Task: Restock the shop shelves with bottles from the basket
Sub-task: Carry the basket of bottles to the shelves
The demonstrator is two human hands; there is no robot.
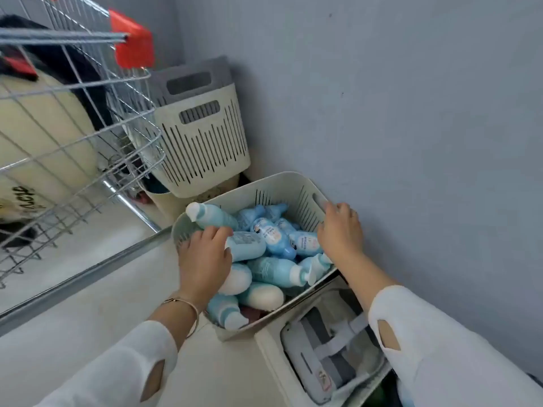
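The white slotted basket (279,183) sits on the floor against the grey wall (411,113), heaped with blue-and-white bottles (277,270) lying on their sides. The left hand (204,254) reaches into the near-left corner with fingers close together and curled over one pale blue bottle (248,243), while the right hand (340,230) grips the basket's right rim beside the handle slot, fingers hooked over the edge. A second slotted basket (202,136) leans against the wall behind, and a wire trolley (73,113) stands to the left.

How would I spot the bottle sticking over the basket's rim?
Find the white basket against the grey wall, full of blue bottles. Just beyond the left hand, one bottle leans on the rim. Only its white cap pokes past the edge.
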